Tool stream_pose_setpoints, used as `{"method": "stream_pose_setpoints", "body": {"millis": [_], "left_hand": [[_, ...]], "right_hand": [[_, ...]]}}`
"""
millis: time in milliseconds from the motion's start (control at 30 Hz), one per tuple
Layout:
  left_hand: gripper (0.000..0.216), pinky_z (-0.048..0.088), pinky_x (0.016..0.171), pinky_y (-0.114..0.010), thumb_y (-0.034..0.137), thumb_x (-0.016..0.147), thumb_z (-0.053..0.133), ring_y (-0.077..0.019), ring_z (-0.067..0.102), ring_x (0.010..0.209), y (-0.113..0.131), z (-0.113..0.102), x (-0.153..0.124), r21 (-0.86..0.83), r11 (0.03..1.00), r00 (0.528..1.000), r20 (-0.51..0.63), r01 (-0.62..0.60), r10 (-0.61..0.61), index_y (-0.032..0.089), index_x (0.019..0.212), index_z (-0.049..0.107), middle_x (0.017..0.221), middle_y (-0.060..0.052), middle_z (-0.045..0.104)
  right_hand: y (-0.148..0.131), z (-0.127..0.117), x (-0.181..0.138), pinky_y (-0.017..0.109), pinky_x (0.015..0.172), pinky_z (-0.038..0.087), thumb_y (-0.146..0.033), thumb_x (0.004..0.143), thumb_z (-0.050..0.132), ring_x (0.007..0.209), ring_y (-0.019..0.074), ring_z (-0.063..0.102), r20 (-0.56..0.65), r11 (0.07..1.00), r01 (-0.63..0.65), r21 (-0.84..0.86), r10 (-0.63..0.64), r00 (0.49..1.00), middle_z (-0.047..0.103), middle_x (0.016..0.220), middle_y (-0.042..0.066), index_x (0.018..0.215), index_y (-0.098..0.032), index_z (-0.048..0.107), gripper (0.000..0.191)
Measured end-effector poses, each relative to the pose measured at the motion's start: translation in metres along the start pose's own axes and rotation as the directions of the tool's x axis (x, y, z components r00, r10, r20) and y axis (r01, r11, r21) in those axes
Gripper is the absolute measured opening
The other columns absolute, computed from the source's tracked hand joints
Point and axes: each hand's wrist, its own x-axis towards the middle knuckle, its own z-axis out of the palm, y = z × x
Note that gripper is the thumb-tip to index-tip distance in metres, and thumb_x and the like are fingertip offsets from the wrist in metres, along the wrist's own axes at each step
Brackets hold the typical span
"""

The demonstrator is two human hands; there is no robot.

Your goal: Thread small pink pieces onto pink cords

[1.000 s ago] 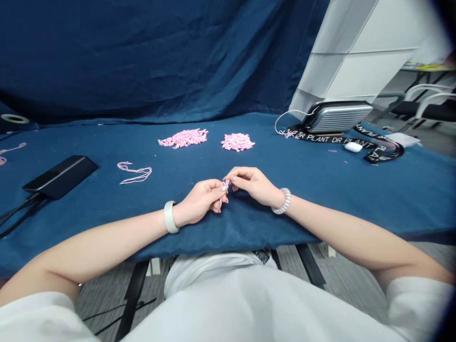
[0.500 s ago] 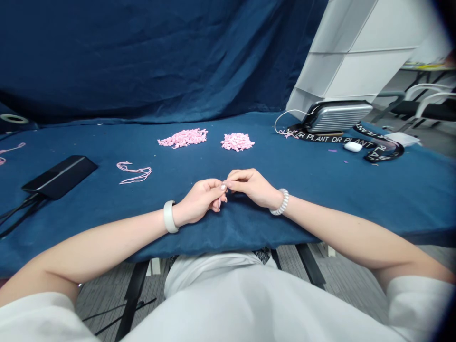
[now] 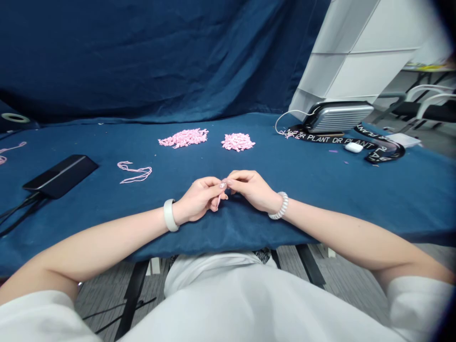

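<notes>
My left hand (image 3: 199, 200) and my right hand (image 3: 249, 189) meet fingertip to fingertip over the near part of the blue-covered table (image 3: 320, 190). Both pinch a small pink string piece (image 3: 220, 195), whose short end hangs down below the left fingers. A white band sits on my left wrist and a white coiled band on my right wrist. Farther back lie two heaps of pink pieces: a flatter left pile (image 3: 184, 137) and a rounder right pile (image 3: 237, 141). A loose pink string (image 3: 134, 172) lies to the left.
A black flat device (image 3: 60, 175) with cables sits at the left. At the back right are a silver case (image 3: 338, 115), a black printed strap (image 3: 356, 141), a small white earbud case (image 3: 353, 147) and white drawers (image 3: 359, 47). A blue cloth hangs behind.
Both hands stayed together at the same spot, with small finger movements on the pink piece. Its short end now hangs below the left fingers.
</notes>
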Motion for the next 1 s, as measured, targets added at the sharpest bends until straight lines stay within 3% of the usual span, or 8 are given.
{"method": "stream_pose_setpoints", "body": {"millis": [367, 667, 800, 1000], "left_hand": [[0.032, 0.036, 0.035, -0.013, 0.037, 0.068, 0.073, -0.0026, 0.046, 0.035, -0.002, -0.002, -0.001, -0.034, 0.999, 0.996, 0.084, 0.008, -0.005, 0.012, 0.064, 0.052, 0.052, 0.003, 0.057], [0.030, 0.033, 0.034, -0.013, 0.037, 0.070, 0.072, -0.0023, 0.043, 0.032, -0.001, -0.001, -0.003, -0.001, 0.999, 0.992, 0.113, 0.051, -0.050, 0.012, 0.075, 0.057, 0.049, 0.004, 0.055], [0.033, 0.032, 0.033, -0.014, 0.041, 0.069, 0.071, -0.0024, 0.042, 0.031, 0.000, 0.000, -0.003, 0.050, 0.998, 0.990, 0.131, 0.040, -0.046, 0.011, 0.073, 0.058, 0.046, 0.004, 0.054], [0.035, 0.032, 0.033, -0.015, 0.042, 0.066, 0.073, -0.0036, 0.043, 0.031, 0.001, 0.002, -0.004, 0.088, 0.995, 0.990, 0.127, 0.050, -0.061, 0.011, 0.068, 0.056, 0.046, 0.004, 0.054]], "right_hand": [[0.008, 0.008, -0.003, 0.022, 0.057, 0.038, -0.032, 0.066, 0.076, 0.058, 0.0082, 0.053, 0.067, 0.969, -0.121, 0.215, 0.109, 0.992, 0.063, 0.063, 0.000, 0.072, -0.015, 0.069, 0.019], [0.003, 0.010, -0.005, 0.022, 0.059, 0.041, -0.033, 0.064, 0.076, 0.062, 0.0084, 0.055, 0.069, 0.992, -0.090, 0.088, 0.084, 0.994, 0.064, 0.071, 0.001, 0.080, -0.015, 0.071, 0.025], [-0.002, 0.007, -0.004, 0.022, 0.062, 0.042, -0.031, 0.064, 0.076, 0.065, 0.0083, 0.055, 0.124, 0.994, -0.106, 0.031, 0.101, 0.987, 0.063, 0.076, 0.000, 0.087, -0.016, 0.072, 0.027], [-0.007, 0.003, -0.004, 0.024, 0.065, 0.043, -0.033, 0.064, 0.076, 0.067, 0.0088, 0.055, 0.173, 0.998, -0.052, -0.042, 0.059, 0.983, 0.058, 0.078, 0.001, 0.076, -0.016, 0.073, 0.021]]}}
